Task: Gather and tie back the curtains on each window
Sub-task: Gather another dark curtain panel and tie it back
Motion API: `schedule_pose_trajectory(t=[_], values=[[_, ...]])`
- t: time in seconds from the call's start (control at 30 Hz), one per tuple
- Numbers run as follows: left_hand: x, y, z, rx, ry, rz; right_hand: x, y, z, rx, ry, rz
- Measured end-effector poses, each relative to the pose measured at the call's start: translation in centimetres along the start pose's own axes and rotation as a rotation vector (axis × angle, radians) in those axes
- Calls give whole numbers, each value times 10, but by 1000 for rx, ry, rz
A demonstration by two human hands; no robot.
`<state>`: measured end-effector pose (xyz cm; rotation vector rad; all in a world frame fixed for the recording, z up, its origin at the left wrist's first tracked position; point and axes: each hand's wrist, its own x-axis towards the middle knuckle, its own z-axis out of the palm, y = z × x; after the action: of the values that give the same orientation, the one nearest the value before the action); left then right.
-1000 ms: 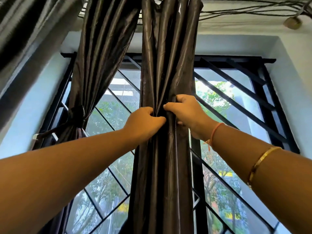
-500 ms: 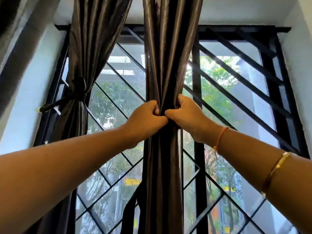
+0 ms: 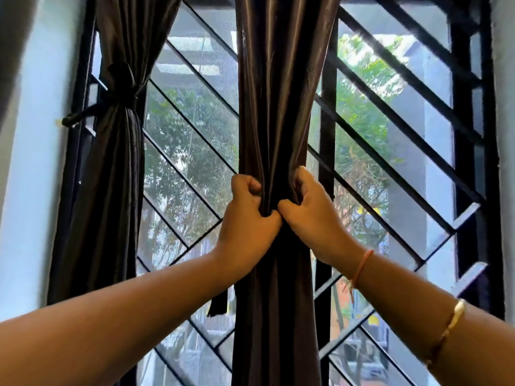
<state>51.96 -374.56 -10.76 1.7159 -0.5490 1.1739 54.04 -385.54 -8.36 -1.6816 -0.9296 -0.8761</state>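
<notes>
One view only, from the wearer's head, facing straight at the window grille (image 3: 395, 129) and tilted slightly upward; both forearms run in from 7 and 5 o'clock and meet near centre, where the left hand (image 3: 246, 218) and right hand (image 3: 312, 221) sit at arm's reach on the middle curtain (image 3: 276, 107); the lens is close, so the wall (image 3: 30, 168) at 9 o'clock bows at the edge; the tied curtain (image 3: 119, 135) hangs toward 10 o'clock; no second view shares the scene.
</notes>
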Motion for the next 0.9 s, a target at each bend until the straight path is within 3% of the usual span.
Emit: schedule_pose_trajectory(t=[0.27,0.43,0.57,0.73,0.9], values=[[-49,-2,0,-227,-30,-117,-56,11,10,213,37,-1],[-58,2,-2,-505,-95,-126,-67,7,14,350,82,-4],[-57,0,-4,-254,-64,-87,-66,6,12,203,141,0],[-63,-8,-15,-35,-85,132,-66,10,11,158,210,13],[-62,-15,-16,125,100,42,-65,12,15,160,203,8]])
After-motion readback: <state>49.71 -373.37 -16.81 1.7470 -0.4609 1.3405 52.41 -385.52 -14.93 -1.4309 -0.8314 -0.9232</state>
